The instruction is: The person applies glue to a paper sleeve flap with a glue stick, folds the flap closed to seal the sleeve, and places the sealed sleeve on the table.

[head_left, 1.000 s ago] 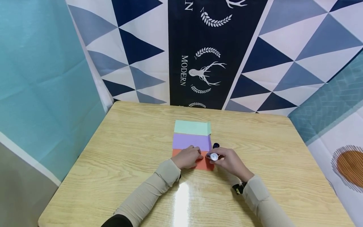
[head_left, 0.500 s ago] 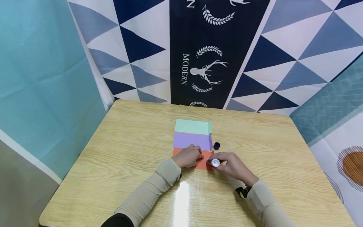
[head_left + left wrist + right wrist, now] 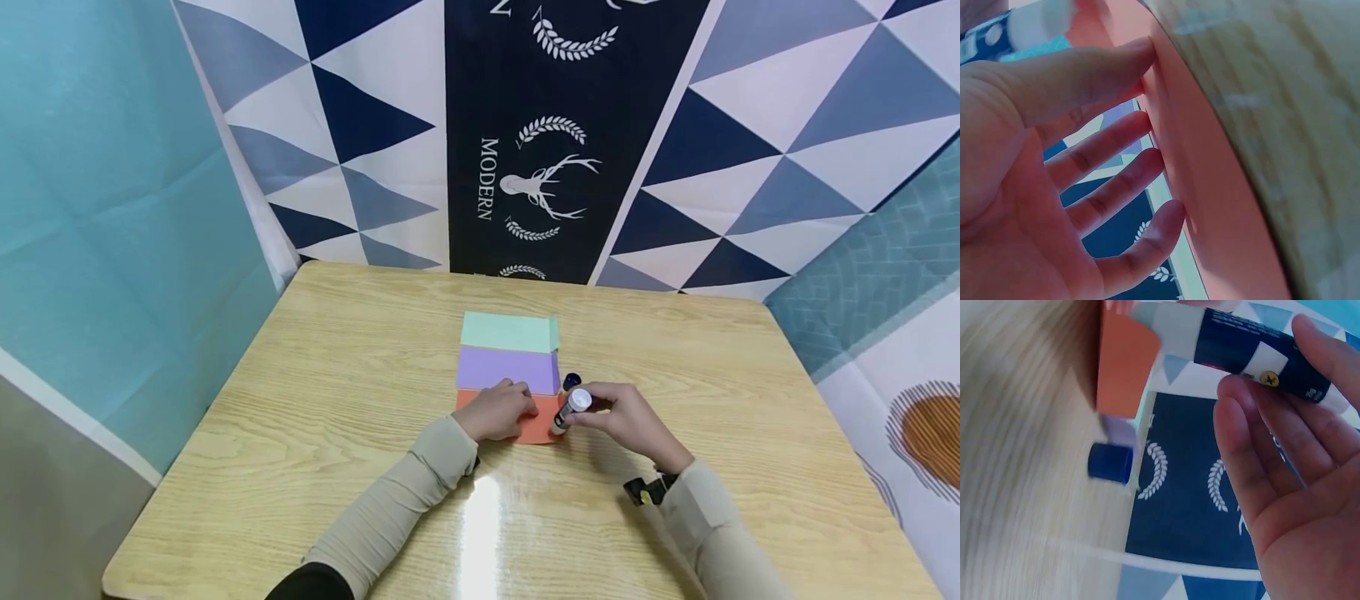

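My right hand pinches an uncapped glue stick between thumb and fingers. Its dark blue barrel tilts, and the pale end touches the flap at the right edge of the orange paper. On that same sheet rest the fingertips and thumb of my left hand, fingers spread and slightly bent in the left wrist view. Beyond it lie a purple paper and a mint green paper, each with a slanted flap on the right. The blue glue cap stands on the table just right of the papers.
The papers lie on a light wooden table. A patterned cloth hangs behind its far edge, and a teal cloth hangs on the left. Each wrist wears a dark strap device.
The glue stick, nearly upright before, now leans with its top to the upper right. My right hand first moved slightly nearer, then away and right. The left hand stays on the orange paper.
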Demonstrator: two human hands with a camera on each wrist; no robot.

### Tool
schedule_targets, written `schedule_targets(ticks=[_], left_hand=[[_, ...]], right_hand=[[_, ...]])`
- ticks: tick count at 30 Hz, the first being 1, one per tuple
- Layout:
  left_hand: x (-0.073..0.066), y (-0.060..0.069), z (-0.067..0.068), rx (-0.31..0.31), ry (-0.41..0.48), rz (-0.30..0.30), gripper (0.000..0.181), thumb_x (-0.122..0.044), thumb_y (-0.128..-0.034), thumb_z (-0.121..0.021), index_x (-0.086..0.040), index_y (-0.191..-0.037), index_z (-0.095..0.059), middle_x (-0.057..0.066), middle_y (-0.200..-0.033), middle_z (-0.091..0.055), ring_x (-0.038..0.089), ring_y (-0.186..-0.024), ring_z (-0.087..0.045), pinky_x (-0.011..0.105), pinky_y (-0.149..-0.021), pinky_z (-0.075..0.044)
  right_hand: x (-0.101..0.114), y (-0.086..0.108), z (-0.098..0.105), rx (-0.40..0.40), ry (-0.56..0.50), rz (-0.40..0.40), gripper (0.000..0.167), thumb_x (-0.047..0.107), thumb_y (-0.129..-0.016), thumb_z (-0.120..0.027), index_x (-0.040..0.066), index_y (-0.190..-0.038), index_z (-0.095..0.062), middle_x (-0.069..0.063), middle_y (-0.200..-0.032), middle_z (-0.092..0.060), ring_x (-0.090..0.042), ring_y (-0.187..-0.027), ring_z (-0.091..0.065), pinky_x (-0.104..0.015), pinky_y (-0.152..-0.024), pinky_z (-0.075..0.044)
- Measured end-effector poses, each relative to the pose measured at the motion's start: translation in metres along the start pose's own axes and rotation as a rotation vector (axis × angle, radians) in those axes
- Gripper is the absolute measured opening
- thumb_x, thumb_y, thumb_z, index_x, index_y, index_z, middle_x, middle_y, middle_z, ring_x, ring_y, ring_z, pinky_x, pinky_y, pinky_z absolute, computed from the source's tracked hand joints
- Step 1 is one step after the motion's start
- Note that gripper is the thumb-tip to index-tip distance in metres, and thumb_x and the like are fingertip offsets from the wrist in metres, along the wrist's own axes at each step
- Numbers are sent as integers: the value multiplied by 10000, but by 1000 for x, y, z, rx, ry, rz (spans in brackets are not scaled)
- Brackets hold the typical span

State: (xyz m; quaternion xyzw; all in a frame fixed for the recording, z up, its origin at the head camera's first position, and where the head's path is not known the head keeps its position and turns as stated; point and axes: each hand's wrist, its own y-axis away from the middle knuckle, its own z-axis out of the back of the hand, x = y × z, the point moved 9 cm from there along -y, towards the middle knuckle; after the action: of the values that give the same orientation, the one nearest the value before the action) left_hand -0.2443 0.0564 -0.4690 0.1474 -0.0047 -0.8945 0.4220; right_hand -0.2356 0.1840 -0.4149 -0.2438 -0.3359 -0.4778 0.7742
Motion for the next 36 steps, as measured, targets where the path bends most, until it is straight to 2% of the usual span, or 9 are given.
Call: schedule_targets(ticks=[3, 7, 9, 11, 15, 18, 26, 32, 36], left_hand=[[0, 0, 0, 4, 11, 2, 356, -120, -875, -667, -221, -1215, -693, -24, -1221, -607, 181, -1091, -535, 328, -825, -526], [0, 0, 0, 8, 17, -3, 348, -131, -882, -662, -226, -1216, -691, -19, -1230, -600, 190, -1091, -532, 338, -798, -528], [0, 0, 1, 6, 14, -3, 347, -135, -884, -662, -228, -1217, -689, -21, -1229, -599, 188, -1090, -532, 335, -793, -527], [0, -1, 1, 5, 10, 1, 354, -138, -884, -663, -229, -1225, -684, -24, -1232, -598, 182, -1093, -530, 329, -796, -525], [1, 0, 1, 7, 3, 4, 369, -141, -887, -663, -234, -1245, -675, -29, -1240, -596, 180, -1104, -527, 341, -803, -526], [0, 2, 3, 5, 0, -2, 371, -140, -883, -666, -230, -1243, -677, -26, -1239, -598, 185, -1103, -530, 351, -805, -529], [1, 1, 3, 9, -6, 10, 375, -143, -878, -673, -227, -1243, -678, -30, -1253, -599, 183, -1118, -531, 349, -820, -532], [3, 0, 2, 11, 20, 34, 383, -140, -858, -687, -229, -1231, -687, -39, -1243, -594, 182, -1104, -526, 372, -795, -535], [5, -1, -1, 18, 46, 51, 396, -127, -845, -694, -221, -1230, -689, -28, -1255, -591, 192, -1113, -520, 408, -811, -531]], right_hand=[[-2, -5, 5, -41, -86, -42, 316, 241, -823, -784, 50, -1068, -729, -69, -975, -731, -51, -788, -636, -233, -699, -547], [-4, -11, 15, -147, -196, -68, 313, 217, -838, -773, 21, -1075, -713, -86, -957, -711, -66, -767, -626, -233, -697, -545], [-3, -14, 18, -187, -194, -58, 306, 208, -843, -770, 16, -1075, -710, -95, -959, -708, -73, -775, -628, -226, -701, -545], [-2, -18, 16, -196, -123, -42, 297, 208, -838, -774, 28, -1067, -715, -99, -960, -713, -76, -783, -637, -202, -698, -542], [-1, -22, 3, -163, 6, -3, 289, 155, -812, -792, 12, -1054, -725, -137, -977, -733, -127, -798, -664, -205, -690, -548], [-3, -23, -6, -144, 48, 15, 288, 115, -798, -796, 1, -1054, -728, -137, -987, -736, -163, -813, -675, -227, -698, -555], [0, -21, -18, -69, 72, 105, 236, 73, -806, -779, 40, -1036, -740, -56, -972, -738, -105, -813, -650, -262, -715, -558], [6, -8, -22, -7, 98, 157, 245, 73, -802, -781, 84, -1044, -748, -23, -992, -748, -68, -869, -652, -301, -751, -565], [12, 2, -27, 69, 102, 192, 219, 111, -810, -783, 103, -1026, -748, -4, -988, -750, -24, -877, -644, -320, -766, -568]])
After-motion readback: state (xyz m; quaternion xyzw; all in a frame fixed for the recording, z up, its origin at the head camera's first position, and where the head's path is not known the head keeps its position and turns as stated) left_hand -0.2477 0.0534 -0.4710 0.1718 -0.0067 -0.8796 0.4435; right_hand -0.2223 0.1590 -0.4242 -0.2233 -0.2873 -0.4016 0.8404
